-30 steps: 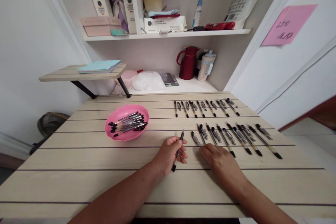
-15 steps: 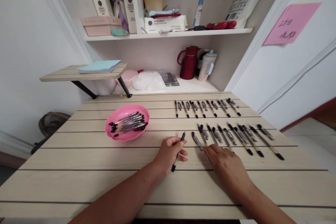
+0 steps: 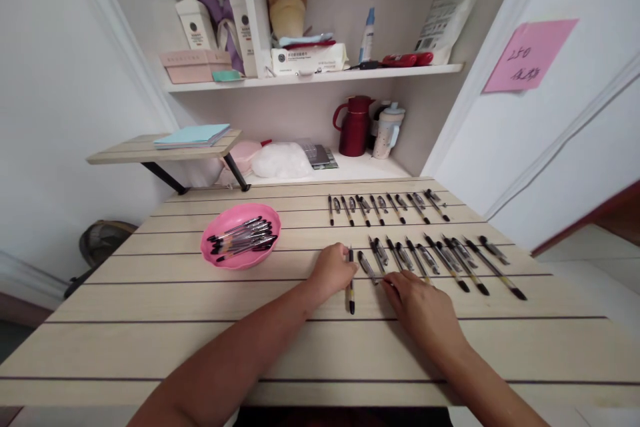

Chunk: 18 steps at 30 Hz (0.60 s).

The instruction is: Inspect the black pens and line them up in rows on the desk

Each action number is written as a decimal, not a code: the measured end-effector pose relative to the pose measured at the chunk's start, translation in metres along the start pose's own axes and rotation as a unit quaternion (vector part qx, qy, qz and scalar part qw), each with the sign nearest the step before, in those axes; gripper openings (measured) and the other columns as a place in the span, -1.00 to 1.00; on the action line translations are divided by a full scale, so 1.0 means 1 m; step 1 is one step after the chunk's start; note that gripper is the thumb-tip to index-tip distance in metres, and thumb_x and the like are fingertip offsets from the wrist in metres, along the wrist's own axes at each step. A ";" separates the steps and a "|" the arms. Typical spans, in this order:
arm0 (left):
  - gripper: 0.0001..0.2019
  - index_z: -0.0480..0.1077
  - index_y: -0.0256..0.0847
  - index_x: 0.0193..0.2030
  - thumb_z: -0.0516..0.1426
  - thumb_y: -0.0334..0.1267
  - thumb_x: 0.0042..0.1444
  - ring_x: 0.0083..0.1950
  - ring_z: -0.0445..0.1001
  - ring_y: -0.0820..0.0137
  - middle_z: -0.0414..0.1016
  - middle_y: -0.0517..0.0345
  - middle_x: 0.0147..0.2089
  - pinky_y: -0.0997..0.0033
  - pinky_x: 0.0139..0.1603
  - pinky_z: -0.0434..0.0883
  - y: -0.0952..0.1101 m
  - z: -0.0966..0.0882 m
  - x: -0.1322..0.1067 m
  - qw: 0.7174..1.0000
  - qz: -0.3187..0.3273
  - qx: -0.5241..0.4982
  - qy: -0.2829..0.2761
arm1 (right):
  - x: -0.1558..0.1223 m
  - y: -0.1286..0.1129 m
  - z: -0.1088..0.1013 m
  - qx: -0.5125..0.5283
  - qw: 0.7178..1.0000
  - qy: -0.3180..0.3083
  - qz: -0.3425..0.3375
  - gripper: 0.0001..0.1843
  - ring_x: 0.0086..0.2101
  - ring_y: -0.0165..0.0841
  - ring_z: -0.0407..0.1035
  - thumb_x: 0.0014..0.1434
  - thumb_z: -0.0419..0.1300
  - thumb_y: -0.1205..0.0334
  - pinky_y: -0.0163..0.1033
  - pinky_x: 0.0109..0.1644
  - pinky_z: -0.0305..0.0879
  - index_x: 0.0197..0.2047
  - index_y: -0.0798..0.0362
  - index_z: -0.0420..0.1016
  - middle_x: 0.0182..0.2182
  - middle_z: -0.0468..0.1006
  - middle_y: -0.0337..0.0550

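My left hand (image 3: 334, 269) is closed, its thumb and finger pinching an uncapped black gel pen (image 3: 351, 290) near the tip. That pen lies along the tabletop, tip away from me. Just right of it is a loose clear-and-black pen cap (image 3: 367, 267). My right hand (image 3: 423, 307) rests low over the near ends of the front row of pens (image 3: 425, 259), fingers loosely extended, fingertips close to that cap's near end. Each uncapped pen there has a cap beside it. Part of the right hand's fingers is hidden beneath its back.
A pink bowl (image 3: 241, 264) with several pens stands left of my hands. A second row of pens and caps (image 3: 385, 207) lies farther back. Behind are a small raised shelf (image 3: 125, 150) with paper, a red jug (image 3: 354, 127) and a pale cup (image 3: 388, 133).
My left hand has turned over and lowered its pen, which was held tilted, to lie straight beside the loose cap. The right hand stays almost in place. The view has shifted slightly.
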<state>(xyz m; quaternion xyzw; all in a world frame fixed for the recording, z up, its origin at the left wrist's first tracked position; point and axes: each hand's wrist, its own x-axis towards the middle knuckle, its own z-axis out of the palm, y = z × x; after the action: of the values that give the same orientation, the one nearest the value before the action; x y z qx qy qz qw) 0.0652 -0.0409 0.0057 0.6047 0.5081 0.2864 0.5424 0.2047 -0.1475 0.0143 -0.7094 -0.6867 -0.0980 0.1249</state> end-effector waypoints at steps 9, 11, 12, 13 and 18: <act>-0.82 0.36 -0.17 -0.35 0.15 -0.41 -0.18 -0.23 0.37 0.22 0.40 0.10 -0.45 0.35 -0.15 0.21 0.006 0.009 0.006 0.977 0.120 0.166 0.060 | 0.026 -0.025 0.002 -0.059 0.996 -0.038 0.053 -0.63 -0.53 -0.29 0.41 0.20 -0.12 0.05 -0.31 -0.56 0.02 -0.36 0.11 0.38 -0.45 0.48 -0.01; -0.82 0.35 -0.17 -0.33 0.14 -0.40 -0.15 -0.21 0.37 0.22 0.41 0.06 -0.40 0.34 -0.15 0.21 0.005 0.011 0.007 0.974 0.131 0.175 0.059 | 0.027 -0.026 0.003 -0.058 0.996 -0.043 0.051 -0.63 -0.52 -0.27 0.42 0.21 -0.14 0.07 -0.31 -0.54 0.04 -0.36 0.10 0.37 -0.44 0.48 -0.01; -0.81 0.35 -0.18 -0.31 0.14 -0.40 -0.14 -0.20 0.37 0.21 0.42 0.03 -0.37 0.34 -0.15 0.21 0.004 0.011 0.007 0.972 0.137 0.183 0.058 | 0.028 -0.026 0.004 -0.056 0.996 -0.045 0.050 -0.63 -0.51 -0.27 0.42 0.21 -0.15 0.09 -0.31 -0.54 0.05 -0.36 0.10 0.37 -0.44 0.49 -0.01; -0.80 0.35 -0.19 -0.29 0.13 -0.40 -0.13 -0.20 0.37 0.20 0.43 0.01 -0.34 0.33 -0.14 0.21 0.004 0.012 0.007 0.969 0.143 0.194 0.057 | 0.028 -0.026 0.004 -0.054 0.996 -0.047 0.049 -0.64 -0.51 -0.27 0.42 0.22 -0.16 0.10 -0.31 -0.53 0.06 -0.37 0.10 0.36 -0.44 0.49 0.00; -0.78 0.34 -0.24 -0.22 0.07 -0.39 -0.07 -0.23 0.38 0.17 0.43 -0.10 -0.30 0.29 -0.20 0.23 0.005 0.016 0.007 0.950 0.171 0.257 0.054 | 0.029 -0.025 0.004 -0.054 0.996 -0.048 0.045 -0.66 -0.50 -0.28 0.42 0.22 -0.15 0.16 -0.31 -0.51 0.08 -0.37 0.12 0.35 -0.44 0.48 0.02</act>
<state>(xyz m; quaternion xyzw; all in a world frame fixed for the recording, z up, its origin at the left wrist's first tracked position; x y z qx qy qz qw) 0.0836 -0.0397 0.0053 0.7850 0.4819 0.2669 0.2836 0.1806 -0.1181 0.0202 -0.7494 -0.6526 -0.0952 0.0580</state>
